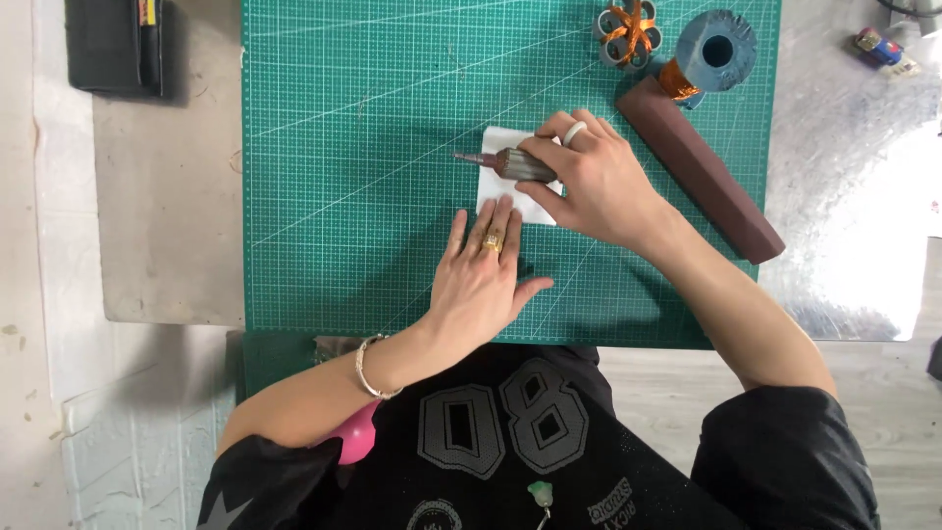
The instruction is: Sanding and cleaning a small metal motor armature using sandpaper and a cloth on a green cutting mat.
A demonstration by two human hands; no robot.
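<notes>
Green cutting mat (343,147) with white grid lines covers the middle of the bench (167,196), and the person sits at the near edge, looking down on it.

Near the middle of the mat lies a small white paper sheet (496,142). The right hand (599,182) is curled around a small ribbed metal rotor (520,164); thumb and fingers grip its body, and the thin shaft points toward the left edge of the bench. The rotor rests on the paper or just above it; I cannot tell which. The left hand (481,280) is open and flat, palm down on the mat, and its fingertips press the near edge of the paper. It holds nothing.

I judge that the step in hand is fitting or rolling the paper against the rotor while the other hand keeps the sheet from sliding. The next move, I think, calls for a steady press from the flat hand and a slow, even turn of the rotor, so the paper stays straight.

Toward the far right corner of the mat lie a long brown block (702,182), a blue-grey spool (716,49) and a small coil of copper wire (628,34), well apart from both hands. A dark case (113,44) sits at the far left corner of the bench.
</notes>
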